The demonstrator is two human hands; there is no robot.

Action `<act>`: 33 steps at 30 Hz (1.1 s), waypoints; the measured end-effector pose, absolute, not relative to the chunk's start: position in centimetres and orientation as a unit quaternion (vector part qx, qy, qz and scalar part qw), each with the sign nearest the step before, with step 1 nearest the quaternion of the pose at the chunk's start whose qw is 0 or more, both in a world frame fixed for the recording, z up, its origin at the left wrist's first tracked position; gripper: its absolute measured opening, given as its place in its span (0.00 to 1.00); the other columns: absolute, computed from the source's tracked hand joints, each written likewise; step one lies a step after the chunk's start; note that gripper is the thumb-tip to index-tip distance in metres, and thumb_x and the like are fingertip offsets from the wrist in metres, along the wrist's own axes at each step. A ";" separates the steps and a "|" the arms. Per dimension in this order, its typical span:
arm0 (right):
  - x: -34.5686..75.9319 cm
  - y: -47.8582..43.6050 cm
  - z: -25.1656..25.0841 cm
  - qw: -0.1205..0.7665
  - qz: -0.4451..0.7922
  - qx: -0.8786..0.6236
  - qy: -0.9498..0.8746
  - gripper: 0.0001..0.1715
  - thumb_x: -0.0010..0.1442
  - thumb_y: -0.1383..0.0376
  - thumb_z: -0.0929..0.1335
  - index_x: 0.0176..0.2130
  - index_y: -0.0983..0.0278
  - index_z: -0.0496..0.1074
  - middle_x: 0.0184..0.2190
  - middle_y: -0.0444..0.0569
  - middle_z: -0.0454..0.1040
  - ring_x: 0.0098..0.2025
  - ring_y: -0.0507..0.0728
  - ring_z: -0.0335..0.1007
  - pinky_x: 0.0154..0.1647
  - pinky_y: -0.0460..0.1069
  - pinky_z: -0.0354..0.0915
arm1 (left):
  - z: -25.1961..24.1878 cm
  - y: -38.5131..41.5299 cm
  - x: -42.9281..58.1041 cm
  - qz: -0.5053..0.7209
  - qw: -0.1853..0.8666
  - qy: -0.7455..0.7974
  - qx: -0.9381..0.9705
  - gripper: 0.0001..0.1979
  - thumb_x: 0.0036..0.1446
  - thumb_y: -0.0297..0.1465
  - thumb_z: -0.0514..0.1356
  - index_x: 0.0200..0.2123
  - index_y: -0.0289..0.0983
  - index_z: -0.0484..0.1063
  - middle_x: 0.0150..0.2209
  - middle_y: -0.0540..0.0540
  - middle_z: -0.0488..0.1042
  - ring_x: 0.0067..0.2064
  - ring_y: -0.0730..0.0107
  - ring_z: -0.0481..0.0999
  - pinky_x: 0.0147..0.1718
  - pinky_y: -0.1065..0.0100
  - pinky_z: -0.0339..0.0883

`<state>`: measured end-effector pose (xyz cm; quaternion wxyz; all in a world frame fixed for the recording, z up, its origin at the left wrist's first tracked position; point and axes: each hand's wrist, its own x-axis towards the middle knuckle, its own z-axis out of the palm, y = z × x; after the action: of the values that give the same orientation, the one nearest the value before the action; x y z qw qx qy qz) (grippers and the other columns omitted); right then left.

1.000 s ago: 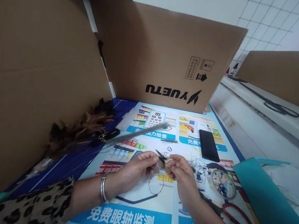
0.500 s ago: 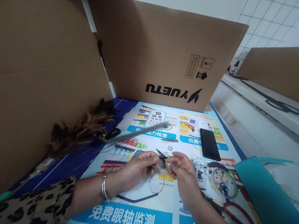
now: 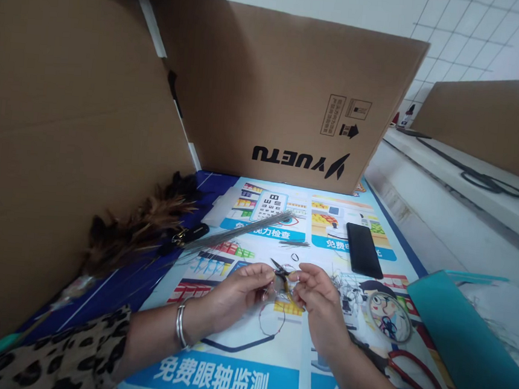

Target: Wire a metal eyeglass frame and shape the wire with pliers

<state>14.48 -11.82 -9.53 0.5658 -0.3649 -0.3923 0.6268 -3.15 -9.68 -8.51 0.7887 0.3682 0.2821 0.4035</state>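
My left hand (image 3: 238, 291) and my right hand (image 3: 316, 296) meet over the printed poster (image 3: 234, 374) on the table. Both pinch a small piece made of thin wire (image 3: 272, 317) with a dark feather tip (image 3: 279, 267) sticking up between the fingertips. A wire loop hangs down from the piece. My left wrist wears a silver bangle (image 3: 179, 327) above a leopard-print sleeve (image 3: 54, 361). What exactly sits inside the fingers is too small to make out.
A bunch of brown feathers (image 3: 141, 226) and a bundle of straight wires (image 3: 242, 229) lie to the left. A black phone (image 3: 362, 250), red-handled scissors (image 3: 412, 371) and a teal bag (image 3: 468, 346) lie to the right. Cardboard walls (image 3: 277, 93) stand at the left and back.
Both hands stay together on the wire piece with only slight finger movement. The view has shifted a little.
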 end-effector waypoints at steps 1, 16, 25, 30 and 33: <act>14.5 -11.8 -9.5 0.566 0.626 -0.365 -0.392 0.17 0.53 0.71 0.64 0.44 0.61 0.66 0.37 0.49 0.72 0.26 0.50 0.60 0.27 0.47 0.54 | -8.5 -9.7 -3.2 0.403 0.790 0.281 0.367 0.08 0.58 0.30 0.56 0.27 0.33 0.67 0.26 0.46 0.68 0.30 0.72 0.66 0.32 0.68 0.55; 14.3 -11.9 -9.2 0.558 0.622 -0.386 -0.391 0.16 0.52 0.68 0.66 0.43 0.60 0.67 0.37 0.48 0.73 0.26 0.51 0.61 0.28 0.48 0.56 | -8.4 -9.8 -3.2 0.396 0.793 0.275 0.371 0.08 0.56 0.31 0.58 0.27 0.33 0.69 0.27 0.46 0.69 0.30 0.72 0.66 0.32 0.69 0.55; 14.4 -12.0 -9.2 0.553 0.622 -0.383 -0.401 0.17 0.52 0.69 0.65 0.44 0.60 0.67 0.39 0.49 0.73 0.26 0.51 0.61 0.29 0.48 0.58 | -8.3 -9.8 -3.1 0.393 0.796 0.269 0.373 0.09 0.56 0.31 0.57 0.27 0.32 0.68 0.27 0.46 0.68 0.30 0.72 0.66 0.31 0.68 0.54; 14.4 -12.0 -9.2 0.556 0.622 -0.383 -0.396 0.17 0.51 0.68 0.66 0.44 0.60 0.67 0.39 0.49 0.73 0.26 0.51 0.61 0.29 0.48 0.58 | -8.4 -9.7 -3.1 0.396 0.792 0.267 0.381 0.09 0.56 0.30 0.57 0.26 0.32 0.68 0.26 0.46 0.68 0.29 0.72 0.65 0.31 0.68 0.54; 14.4 -12.0 -9.2 0.556 0.621 -0.383 -0.398 0.17 0.51 0.68 0.66 0.44 0.60 0.67 0.40 0.49 0.73 0.27 0.51 0.61 0.29 0.48 0.58 | -8.5 -9.7 -3.1 0.393 0.792 0.270 0.381 0.09 0.55 0.31 0.58 0.26 0.32 0.68 0.26 0.46 0.69 0.29 0.72 0.65 0.31 0.68 0.54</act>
<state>14.38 -12.03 -9.17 0.5555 -0.3834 -0.3979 0.6214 -3.10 -9.73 -8.48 0.7918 0.3815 0.2703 0.3930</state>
